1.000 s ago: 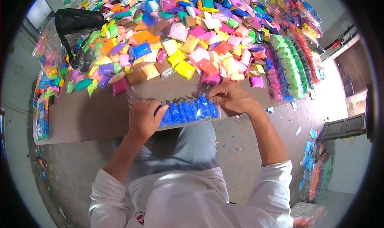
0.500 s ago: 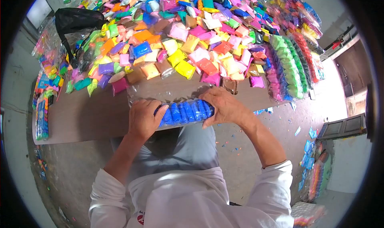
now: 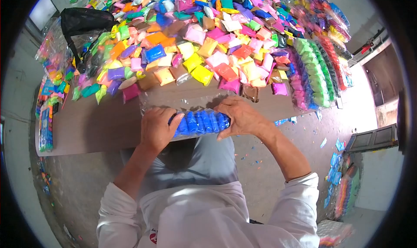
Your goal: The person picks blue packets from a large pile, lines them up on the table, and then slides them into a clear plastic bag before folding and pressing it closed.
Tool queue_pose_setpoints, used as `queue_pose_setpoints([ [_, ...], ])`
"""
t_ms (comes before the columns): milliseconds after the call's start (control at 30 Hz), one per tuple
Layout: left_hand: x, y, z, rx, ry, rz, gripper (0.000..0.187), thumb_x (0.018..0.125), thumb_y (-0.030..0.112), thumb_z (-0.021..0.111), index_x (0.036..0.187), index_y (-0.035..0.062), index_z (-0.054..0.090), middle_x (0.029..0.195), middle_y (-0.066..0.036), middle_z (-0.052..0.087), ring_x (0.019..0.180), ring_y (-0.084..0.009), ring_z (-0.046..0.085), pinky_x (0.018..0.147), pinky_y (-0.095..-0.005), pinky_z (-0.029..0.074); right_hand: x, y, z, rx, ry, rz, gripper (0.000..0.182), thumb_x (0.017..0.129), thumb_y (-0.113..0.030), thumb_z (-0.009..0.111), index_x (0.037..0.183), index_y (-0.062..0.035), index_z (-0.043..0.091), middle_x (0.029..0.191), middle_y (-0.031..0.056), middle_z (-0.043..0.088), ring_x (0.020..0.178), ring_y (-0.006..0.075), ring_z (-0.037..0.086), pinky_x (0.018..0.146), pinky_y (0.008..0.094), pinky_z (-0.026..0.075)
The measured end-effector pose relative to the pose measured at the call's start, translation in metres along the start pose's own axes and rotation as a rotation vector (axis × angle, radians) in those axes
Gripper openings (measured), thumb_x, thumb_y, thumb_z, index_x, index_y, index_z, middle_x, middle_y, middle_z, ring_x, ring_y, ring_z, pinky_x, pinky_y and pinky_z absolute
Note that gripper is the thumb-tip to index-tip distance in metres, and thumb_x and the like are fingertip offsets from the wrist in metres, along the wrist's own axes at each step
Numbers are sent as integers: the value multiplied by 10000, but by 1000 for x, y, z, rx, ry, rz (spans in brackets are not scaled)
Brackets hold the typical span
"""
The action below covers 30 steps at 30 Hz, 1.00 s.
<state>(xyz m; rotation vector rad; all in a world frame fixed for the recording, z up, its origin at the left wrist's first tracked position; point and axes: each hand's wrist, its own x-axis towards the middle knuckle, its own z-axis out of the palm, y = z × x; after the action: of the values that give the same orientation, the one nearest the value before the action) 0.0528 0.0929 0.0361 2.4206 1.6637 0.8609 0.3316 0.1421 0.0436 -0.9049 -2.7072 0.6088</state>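
A row of blue packets [image 3: 203, 122] stands side by side in a clear plastic bag [image 3: 182, 102] at the table's front edge. My left hand [image 3: 158, 127] is closed around the left end of the row, thumb over the front. Around the right end curls my right hand [image 3: 240, 116], thumb underneath at the front. The bag's loose clear film spreads on the table behind the row. Beyond it lies a big heap of small coloured packets [image 3: 200, 75], in yellow, pink, orange, blue and other colours.
Bagged rows of green packets [image 3: 313, 72] line the table's right side. A black pouch with a strap [image 3: 85, 23] lies on the heap at left. Long packs [image 3: 45, 128] stand at the left table edge. Blue wrappers [image 3: 334, 172] litter the floor at right.
My right hand has shifted slightly left, and the row of blue packets looks a little more squeezed together. My left hand has barely moved.
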Motion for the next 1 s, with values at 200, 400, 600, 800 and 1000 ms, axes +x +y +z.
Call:
queue_pose_setpoints([
  [200,0,-1,0,2,-2,0,197,845,258,691,804,67,667,748,-118,656,739,-311,618,719,-425,455,5,-19,-10,-46,212,9,912,477,-499,885,1199,-22,601,1104,158,645,1089,362,575,985,451,423],
  [400,-1,-4,2,0,26,31,208,857,278,674,809,76,665,747,-107,652,733,-308,613,716,-426,453,11,-10,4,-21,-24,43,1003,476,-493,893,1293,-30,541,1198,196,602,1130,388,547,1017,461,401],
  [600,-2,-2,1,12,40,27,216,864,291,668,814,81,662,757,-92,660,747,-298,616,717,-425,447,18,-33,-6,-82,131,58,862,485,-470,894,1185,-47,621,1150,163,632,1122,359,563,1006,458,409],
  [800,-3,-3,1,9,45,38,212,880,283,647,811,82,655,773,-89,667,767,-294,617,727,-426,442,26,-37,-5,-81,21,63,883,509,-451,887,1242,-58,590,1174,162,631,1140,359,557,1025,493,380],
  [1000,-3,-5,0,27,-44,32,177,892,229,617,904,63,675,833,-102,680,817,-306,618,767,-423,455,41,-44,10,-98,47,31,681,560,-394,858,1123,-85,630,1067,124,658,1086,306,586,978,453,408],
])
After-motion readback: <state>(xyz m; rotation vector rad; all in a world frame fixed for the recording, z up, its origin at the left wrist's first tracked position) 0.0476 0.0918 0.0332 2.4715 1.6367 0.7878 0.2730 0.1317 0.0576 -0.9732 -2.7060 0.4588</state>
